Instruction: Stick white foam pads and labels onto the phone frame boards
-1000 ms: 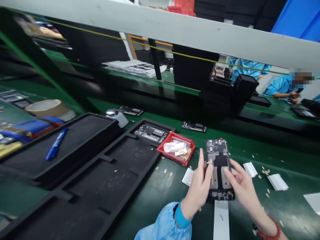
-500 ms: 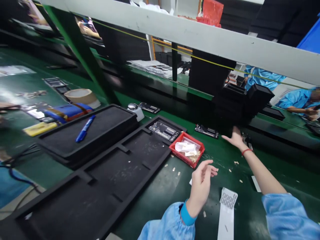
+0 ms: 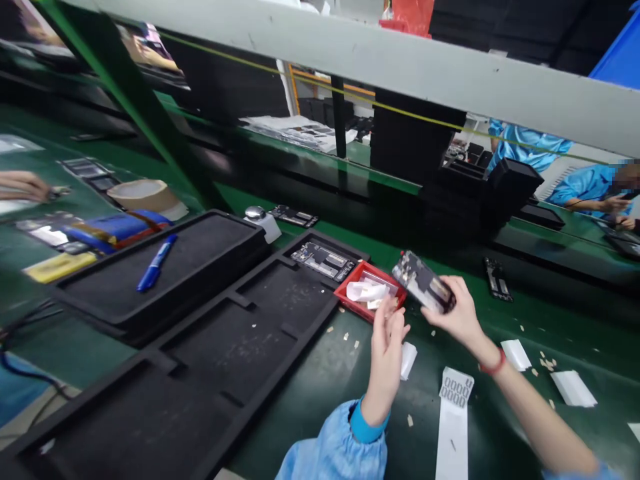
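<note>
A phone frame (image 3: 423, 282) is clamped in the right hand (image 3: 457, 313); the left hand (image 3: 387, 340), fingers loosely apart, is held just beside the red bin (image 3: 350, 298).

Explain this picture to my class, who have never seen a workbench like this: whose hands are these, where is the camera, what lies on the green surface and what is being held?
The camera sits on a worker's head and looks down at that person's own bare hands. The right hand holds a phone frame, its inner parts showing, lifted above the green bench. The left hand is raised beside it, fingers half curled, holding nothing that I can make out.

On the bench lie a small red bin with white scraps, long black foam trays, one with another phone frame in its far pocket, a blue marker, a white sticker strip and small paper bits. Farther off sit a tape roll and other people in blue coats.
</note>
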{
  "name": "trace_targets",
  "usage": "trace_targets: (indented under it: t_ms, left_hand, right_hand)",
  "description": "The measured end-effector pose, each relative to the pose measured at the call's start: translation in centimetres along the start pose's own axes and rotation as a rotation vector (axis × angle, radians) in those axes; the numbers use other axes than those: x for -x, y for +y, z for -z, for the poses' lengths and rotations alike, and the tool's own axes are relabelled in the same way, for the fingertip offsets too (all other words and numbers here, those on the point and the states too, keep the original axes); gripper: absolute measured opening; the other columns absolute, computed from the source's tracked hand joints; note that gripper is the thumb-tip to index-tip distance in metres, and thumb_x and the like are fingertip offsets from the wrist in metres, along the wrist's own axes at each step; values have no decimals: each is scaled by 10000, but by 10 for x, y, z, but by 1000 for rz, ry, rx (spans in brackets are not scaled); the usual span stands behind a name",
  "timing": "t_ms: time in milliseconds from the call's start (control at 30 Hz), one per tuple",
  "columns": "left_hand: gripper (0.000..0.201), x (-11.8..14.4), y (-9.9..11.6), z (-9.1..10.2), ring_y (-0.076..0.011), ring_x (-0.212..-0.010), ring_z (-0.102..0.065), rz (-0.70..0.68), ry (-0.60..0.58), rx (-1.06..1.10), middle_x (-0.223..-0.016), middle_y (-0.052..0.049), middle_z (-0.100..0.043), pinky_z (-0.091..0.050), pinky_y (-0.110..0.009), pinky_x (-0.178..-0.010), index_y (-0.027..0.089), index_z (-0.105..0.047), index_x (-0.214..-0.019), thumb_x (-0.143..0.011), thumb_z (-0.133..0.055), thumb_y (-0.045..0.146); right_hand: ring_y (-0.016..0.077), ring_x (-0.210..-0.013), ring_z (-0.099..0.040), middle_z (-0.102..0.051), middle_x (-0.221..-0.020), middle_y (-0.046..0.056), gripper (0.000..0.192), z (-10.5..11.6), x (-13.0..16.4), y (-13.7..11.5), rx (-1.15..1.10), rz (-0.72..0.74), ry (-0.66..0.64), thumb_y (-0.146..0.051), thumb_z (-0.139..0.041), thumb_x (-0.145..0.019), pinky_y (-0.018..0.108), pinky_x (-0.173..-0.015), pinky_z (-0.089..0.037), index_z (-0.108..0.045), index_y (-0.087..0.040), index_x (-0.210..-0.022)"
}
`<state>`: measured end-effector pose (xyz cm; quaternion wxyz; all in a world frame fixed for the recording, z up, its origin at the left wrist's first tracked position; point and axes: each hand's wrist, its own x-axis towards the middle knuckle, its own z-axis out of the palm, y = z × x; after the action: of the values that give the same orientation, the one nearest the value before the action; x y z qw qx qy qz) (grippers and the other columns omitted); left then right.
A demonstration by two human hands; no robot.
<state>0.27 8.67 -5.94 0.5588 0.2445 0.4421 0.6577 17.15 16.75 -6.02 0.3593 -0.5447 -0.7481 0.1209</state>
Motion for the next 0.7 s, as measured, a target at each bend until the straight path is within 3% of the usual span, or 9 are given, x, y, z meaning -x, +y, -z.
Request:
trace_targets:
  t_ms: [100, 200, 300, 433, 567, 700]
  left_hand:
    - [412, 14, 9, -3, -271, -1170, -681, -32, -71, -4, -1283, -117, -697, -574, -357, -945, 202, -626, -1216, -897, -669, 459]
    - [411, 29, 14, -6, -241, -1145, -698, -89, -141, -46, -1246, -105, -717, -555, -330, -980, 213, -552, -1293, -933, -647, 386]
    - [407, 42, 14, -7, -185, -990, -736, -165, -166, -117, -1133, -68, -740, -581, -279, -860, 263, -475, -1312, -946, -640, 329]
    - [24, 46, 18, -6, -133, -744, -685, -389, -210, -355, -857, -13, -695, -535, -205, -668, 230, -628, -953, -947, -614, 249]
    - [143, 43, 22, -3, -139, -769, -689, -531, -266, -481, -873, -22, -712, -538, -209, -682, 221, -648, -964, -971, -522, 154]
    - [196, 42, 23, -1, -144, -792, -711, -656, -240, -545, -893, -12, -724, -565, -219, -717, 225, -635, -1005, -946, -512, 84]
  right_hand:
    - [296, -1074, -621, -549, -1169, 103, 705, 11, 67, -30, -27, 3, 13, -419, -842, -645, 461, -905, -564, -544, -204, -1246]
    - [316, -1171, -584, -514, -1290, 138, 686, 24, 95, -58, -56, -28, 125, -393, -801, -709, 512, -955, -536, -495, -218, -1298]
    - [329, -1305, -518, -511, -1351, 133, 337, 37, 88, -82, -93, 10, 240, -324, -725, -820, 556, -1042, -475, -598, -236, -1119]
    - [293, -1344, -520, -513, -1396, 116, 15, 42, 69, -106, -203, 34, 230, -217, -666, -894, 476, -1036, -508, -666, -224, -908]
    - [269, -1346, -534, -521, -1397, 111, 79, 37, 65, -113, -246, 92, 249, -140, -656, -895, 434, -1033, -528, -672, -214, -875]
    - [265, -1331, -551, -534, -1385, 118, 109, 34, 65, -112, -245, 135, 268, -114, -683, -874, 420, -1040, -534, -680, -215, -918]
